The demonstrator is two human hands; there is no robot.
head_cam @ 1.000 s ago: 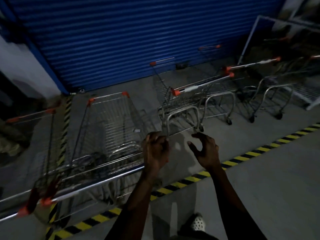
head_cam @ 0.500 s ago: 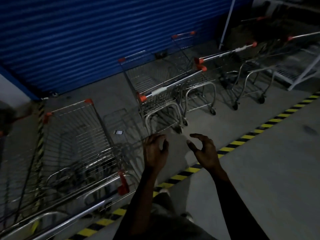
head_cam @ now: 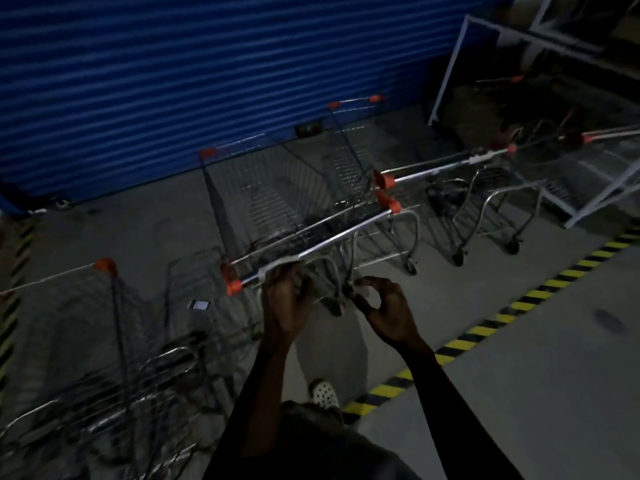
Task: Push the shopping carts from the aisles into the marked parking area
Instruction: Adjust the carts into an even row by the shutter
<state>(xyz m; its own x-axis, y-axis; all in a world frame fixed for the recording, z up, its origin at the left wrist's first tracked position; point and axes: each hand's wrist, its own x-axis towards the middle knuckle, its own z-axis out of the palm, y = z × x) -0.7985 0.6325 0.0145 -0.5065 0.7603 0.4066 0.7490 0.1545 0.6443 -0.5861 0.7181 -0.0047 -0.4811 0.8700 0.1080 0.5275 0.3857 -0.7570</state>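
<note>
Middle shopping cart (head_cam: pixel 277 202) sits inside the yellow-black floor stripe (head_cam: pixel 540 292), nose toward the blue roller shutter (head_cam: pixel 207 81). The left hand (head_cam: pixel 287 299) is up at its handle bar (head_cam: pixel 329 240); too blurred, we can't tell if it grips. The right hand (head_cam: pixel 388 313) is loosely curled and holds nothing, just short of the bar. We see a left cart (head_cam: pixel 114 323) and a right cart (head_cam: pixel 450 164) flanking it.

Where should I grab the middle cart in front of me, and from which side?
Take its handle bar, the straight tube between the orange end caps, from the near side where you stand. It runs across the cart's back end, while the basket points away toward the blue shutter.
</note>
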